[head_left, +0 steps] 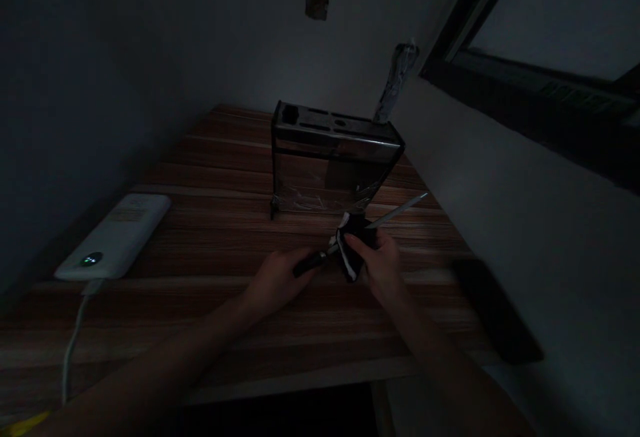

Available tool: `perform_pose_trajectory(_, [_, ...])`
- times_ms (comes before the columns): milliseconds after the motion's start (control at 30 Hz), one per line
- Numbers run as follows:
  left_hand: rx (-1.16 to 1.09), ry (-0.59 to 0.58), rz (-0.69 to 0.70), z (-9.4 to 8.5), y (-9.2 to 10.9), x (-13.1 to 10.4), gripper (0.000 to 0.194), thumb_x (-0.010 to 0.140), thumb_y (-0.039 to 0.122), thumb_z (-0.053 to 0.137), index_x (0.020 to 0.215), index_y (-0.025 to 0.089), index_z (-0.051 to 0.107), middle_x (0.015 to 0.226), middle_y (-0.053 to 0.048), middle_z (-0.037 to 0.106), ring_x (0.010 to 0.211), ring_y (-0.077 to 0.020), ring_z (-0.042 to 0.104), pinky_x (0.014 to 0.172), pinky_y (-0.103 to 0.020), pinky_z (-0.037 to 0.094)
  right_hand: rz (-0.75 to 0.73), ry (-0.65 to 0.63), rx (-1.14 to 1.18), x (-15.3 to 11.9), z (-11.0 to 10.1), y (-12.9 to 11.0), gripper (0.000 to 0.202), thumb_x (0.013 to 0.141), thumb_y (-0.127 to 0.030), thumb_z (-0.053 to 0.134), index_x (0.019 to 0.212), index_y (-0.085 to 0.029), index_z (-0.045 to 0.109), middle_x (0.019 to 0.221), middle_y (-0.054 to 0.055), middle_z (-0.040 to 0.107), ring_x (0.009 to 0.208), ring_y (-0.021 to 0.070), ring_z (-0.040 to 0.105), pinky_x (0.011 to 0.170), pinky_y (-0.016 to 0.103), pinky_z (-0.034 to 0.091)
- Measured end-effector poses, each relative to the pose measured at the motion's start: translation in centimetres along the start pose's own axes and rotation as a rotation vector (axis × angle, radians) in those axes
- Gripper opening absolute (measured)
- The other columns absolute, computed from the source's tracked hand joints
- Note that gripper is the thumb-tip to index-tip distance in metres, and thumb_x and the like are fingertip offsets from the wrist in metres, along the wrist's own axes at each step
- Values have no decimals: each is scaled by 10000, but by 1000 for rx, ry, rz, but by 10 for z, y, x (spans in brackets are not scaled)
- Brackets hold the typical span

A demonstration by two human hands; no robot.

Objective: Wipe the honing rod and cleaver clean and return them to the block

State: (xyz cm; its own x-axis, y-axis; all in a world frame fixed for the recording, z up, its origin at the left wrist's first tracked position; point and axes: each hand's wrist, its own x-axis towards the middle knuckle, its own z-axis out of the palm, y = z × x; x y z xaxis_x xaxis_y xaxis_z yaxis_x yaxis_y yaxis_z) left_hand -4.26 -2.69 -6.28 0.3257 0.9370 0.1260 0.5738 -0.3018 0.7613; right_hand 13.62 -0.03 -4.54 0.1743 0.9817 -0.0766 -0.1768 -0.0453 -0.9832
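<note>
My left hand [283, 278] is closed around the black handle of a knife [310, 263], near the middle of the wooden table. The long blade points to the upper right and passes through a folded black cloth [352, 250] with a whitish edge. My right hand [379, 260] pinches that cloth around the blade, thumb on top. The blade's tip sticks out beyond the cloth. Just behind the hands stands a knife holder [335, 170] with clear sides and a slotted top. The scene is dim.
A wrapped handle [395, 83] rises from the holder's right end. On the wooden table [215, 237], a white power bank [117, 233] with a cable lies at the left. A dark flat object [495, 310] lies at the right by the wall.
</note>
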Motion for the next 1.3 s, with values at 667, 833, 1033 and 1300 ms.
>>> perform_pose_trajectory(667, [-17, -62, -7, -1, 6, -2, 204, 800, 277, 521, 965, 221, 626, 865, 8, 688, 749, -146, 640, 674, -217, 470, -319, 365, 211, 42, -49, -38, 224, 624, -312, 707, 791, -173, 650, 790, -14, 678, 696, 115, 642, 657, 244, 527])
perform_pose_trajectory(833, [-24, -65, 14, -1, 6, -3, 193, 800, 267, 516, 946, 214, 631, 859, 9, 684, 748, -139, 637, 676, -212, 468, -364, 404, 261, 46, -56, -41, 214, 621, -301, 710, 780, -171, 648, 772, -27, 666, 693, 108, 636, 675, 250, 525])
perform_pose_trajectory(1033, [-23, -64, 17, -1, 4, -3, 195, 795, 253, 518, 951, 217, 628, 868, 13, 685, 749, -133, 639, 691, -206, 467, -334, 368, 316, 46, -56, -40, 233, 613, -306, 713, 796, -181, 639, 792, -32, 663, 725, 121, 636, 670, 275, 530])
perform_pose_trajectory(1300, [17, -79, -4, -3, 5, -3, 196, 790, 261, 519, 947, 216, 626, 866, 4, 686, 762, -147, 638, 688, -221, 464, -259, 366, 299, 43, -49, -35, 257, 612, -344, 706, 808, -190, 645, 813, -21, 680, 763, 133, 642, 676, 267, 523])
